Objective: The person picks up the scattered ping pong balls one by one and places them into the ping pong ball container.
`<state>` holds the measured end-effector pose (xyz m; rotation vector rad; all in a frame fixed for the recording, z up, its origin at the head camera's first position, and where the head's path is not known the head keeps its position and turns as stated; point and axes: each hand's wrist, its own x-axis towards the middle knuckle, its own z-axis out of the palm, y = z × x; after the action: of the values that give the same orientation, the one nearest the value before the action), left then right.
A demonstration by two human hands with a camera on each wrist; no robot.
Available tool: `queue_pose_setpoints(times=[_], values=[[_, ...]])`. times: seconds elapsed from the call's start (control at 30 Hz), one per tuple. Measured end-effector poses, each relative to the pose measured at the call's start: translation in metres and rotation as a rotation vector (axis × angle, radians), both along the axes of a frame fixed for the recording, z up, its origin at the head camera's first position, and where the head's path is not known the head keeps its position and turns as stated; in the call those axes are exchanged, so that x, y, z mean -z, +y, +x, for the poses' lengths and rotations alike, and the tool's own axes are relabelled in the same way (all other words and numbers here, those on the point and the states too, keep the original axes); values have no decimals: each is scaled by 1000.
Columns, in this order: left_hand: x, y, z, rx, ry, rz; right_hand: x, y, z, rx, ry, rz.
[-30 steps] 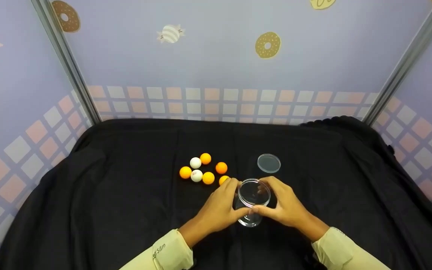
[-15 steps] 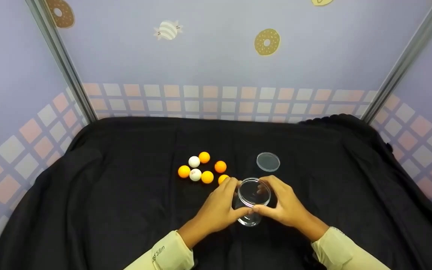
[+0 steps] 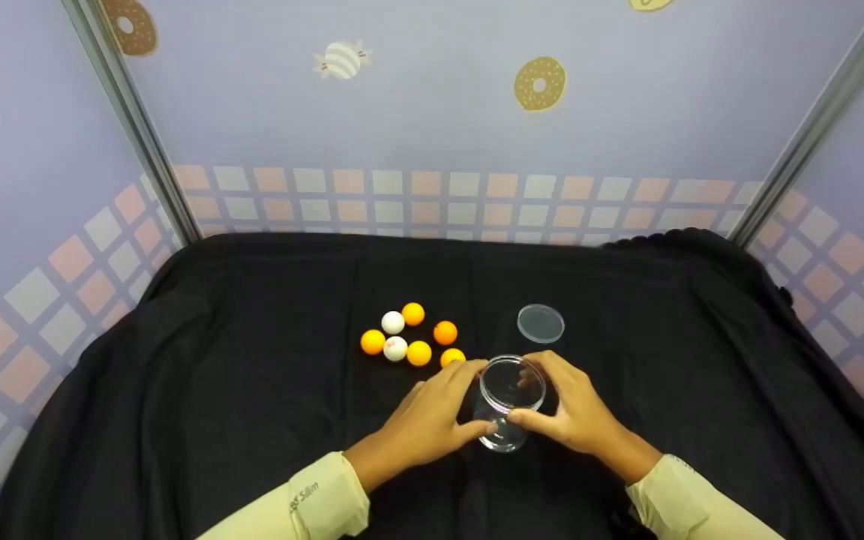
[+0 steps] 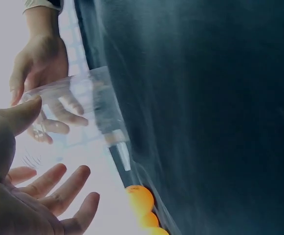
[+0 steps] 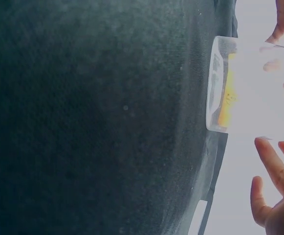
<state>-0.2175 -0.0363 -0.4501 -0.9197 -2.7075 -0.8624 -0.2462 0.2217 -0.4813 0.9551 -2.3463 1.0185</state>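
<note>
A clear cylindrical jar [image 3: 505, 397] stands upright on the black cloth between the two hands. My right hand [image 3: 578, 409] holds it from the right, thumb at the front below the rim and fingers round the far side. My left hand [image 3: 432, 416] is on the jar's left, its fingers loosely spread; the thumb tip overlaps the jar's lower front. In the left wrist view, the fingers [image 4: 66, 191] of the left hand are apart from the jar [image 4: 110, 103], and the right hand [image 4: 44, 63] is beyond it. Orange shows through the jar [image 5: 217, 93] in the right wrist view.
Several orange balls [image 3: 418, 353] and two white balls [image 3: 395, 348] lie grouped behind and left of the jar. A clear round lid [image 3: 541, 324] lies flat behind it. Patterned walls [image 3: 432, 112] enclose the cloth-covered table [image 3: 267, 390] at the back and sides.
The left hand has loosened and shifted slightly left, its thumb moving away from the right thumb at the jar's front. The right hand and jar have stayed nearly still.
</note>
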Motion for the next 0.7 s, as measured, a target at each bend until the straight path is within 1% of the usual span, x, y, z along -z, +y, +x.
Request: queue_pose_setpoints(times=[0.1, 0.2, 0.23, 0.3, 0.4, 0.47, 0.57, 0.7], values=[[0, -8, -4, 30, 28, -9, 0, 0, 0, 2, 0, 0], [4, -15, -17, 45, 122, -11, 1, 0, -1, 5, -3, 0], [6, -17, -22, 38, 167, -21, 1, 0, -1, 6, -5, 1], [10, -20, -34, -1, 242, -64, 1, 0, -1, 6, -9, 0], [17, -21, -49, -74, 313, -177, 2, 0, -1, 0, -16, -5], [21, -20, -57, -99, 332, -251, 3, 0, -1, -2, -21, -6], [25, -18, -69, -105, 339, -335, 3, 0, 0, -2, -25, -7], [27, -15, -81, -101, 326, -404, 2, 0, -1, 6, -17, -7]])
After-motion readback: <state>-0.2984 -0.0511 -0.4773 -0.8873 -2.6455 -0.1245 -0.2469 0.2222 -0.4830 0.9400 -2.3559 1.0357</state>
